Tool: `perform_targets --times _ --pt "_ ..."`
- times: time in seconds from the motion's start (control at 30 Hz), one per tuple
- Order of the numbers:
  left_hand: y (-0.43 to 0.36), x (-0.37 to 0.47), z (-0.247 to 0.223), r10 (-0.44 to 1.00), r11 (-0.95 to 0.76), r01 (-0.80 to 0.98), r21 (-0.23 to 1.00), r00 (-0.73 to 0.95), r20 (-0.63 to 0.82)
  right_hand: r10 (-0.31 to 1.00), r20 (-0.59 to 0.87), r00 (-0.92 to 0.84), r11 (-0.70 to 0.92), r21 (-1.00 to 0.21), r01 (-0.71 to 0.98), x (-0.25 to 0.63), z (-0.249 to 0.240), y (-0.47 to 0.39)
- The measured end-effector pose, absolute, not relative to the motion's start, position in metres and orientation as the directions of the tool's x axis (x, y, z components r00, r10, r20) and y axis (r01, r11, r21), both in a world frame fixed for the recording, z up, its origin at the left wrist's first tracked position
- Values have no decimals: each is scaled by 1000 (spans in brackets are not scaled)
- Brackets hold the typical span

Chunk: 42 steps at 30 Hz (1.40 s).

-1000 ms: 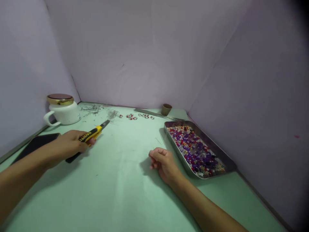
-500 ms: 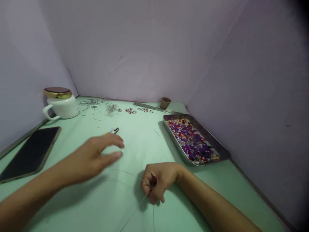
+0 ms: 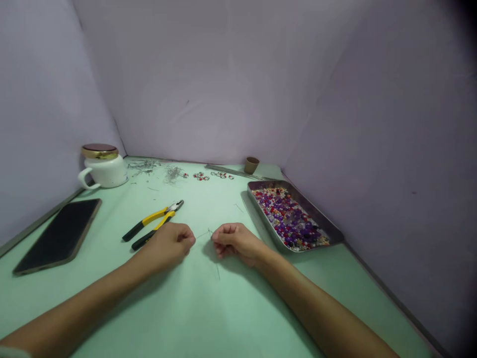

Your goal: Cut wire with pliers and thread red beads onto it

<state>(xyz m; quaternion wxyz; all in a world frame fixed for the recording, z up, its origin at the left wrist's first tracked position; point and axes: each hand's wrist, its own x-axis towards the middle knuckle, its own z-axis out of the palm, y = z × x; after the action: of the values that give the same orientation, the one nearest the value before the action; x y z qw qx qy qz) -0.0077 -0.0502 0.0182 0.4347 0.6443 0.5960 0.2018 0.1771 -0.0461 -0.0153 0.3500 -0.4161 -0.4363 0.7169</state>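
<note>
A thin wire (image 3: 202, 234) runs between my two hands above the green tabletop. My left hand (image 3: 172, 244) pinches one end of it between thumb and fingertips. Opposite, my right hand (image 3: 235, 241) is closed on the wire where it bends, with short ends sticking up and hanging below the fingers. Just beyond my left hand lie pliers (image 3: 156, 217) with yellow and black handles, the handles spread apart. Part of one handle is hidden behind that hand.
At right stands a metal tray (image 3: 266, 226) of mixed beads. A phone (image 3: 59, 236) and a lidded white mug (image 3: 108, 171) are at left. Wire scraps (image 3: 173, 174), red-beaded wire pieces (image 3: 201, 176), straight wires (image 3: 238, 171) and a small brown cup (image 3: 251, 165) line the back.
My left hand has closed from open and now pinches the wire. My right hand has lifted and turned, still gripping the wire. The pliers are now mostly uncovered.
</note>
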Motion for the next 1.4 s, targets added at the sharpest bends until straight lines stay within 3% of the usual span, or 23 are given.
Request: perform_targets --times 0.1,0.37,0.83,1.4 --pt "-49 -6 19 900 237 384 892 261 -351 891 -261 -372 -336 -930 -151 172 -18 -49" --pt "-54 0 13 875 313 250 916 301 -380 900 -236 -366 -296 -948 -115 159 -19 -63" --pt "-56 6 8 930 249 312 917 187 -316 905 -152 -397 -169 -986 -7 158 -17 -65" --pt "-45 0 -1 884 399 249 882 150 -442 830 -274 -486 -182 -956 229 182 -16 -54"
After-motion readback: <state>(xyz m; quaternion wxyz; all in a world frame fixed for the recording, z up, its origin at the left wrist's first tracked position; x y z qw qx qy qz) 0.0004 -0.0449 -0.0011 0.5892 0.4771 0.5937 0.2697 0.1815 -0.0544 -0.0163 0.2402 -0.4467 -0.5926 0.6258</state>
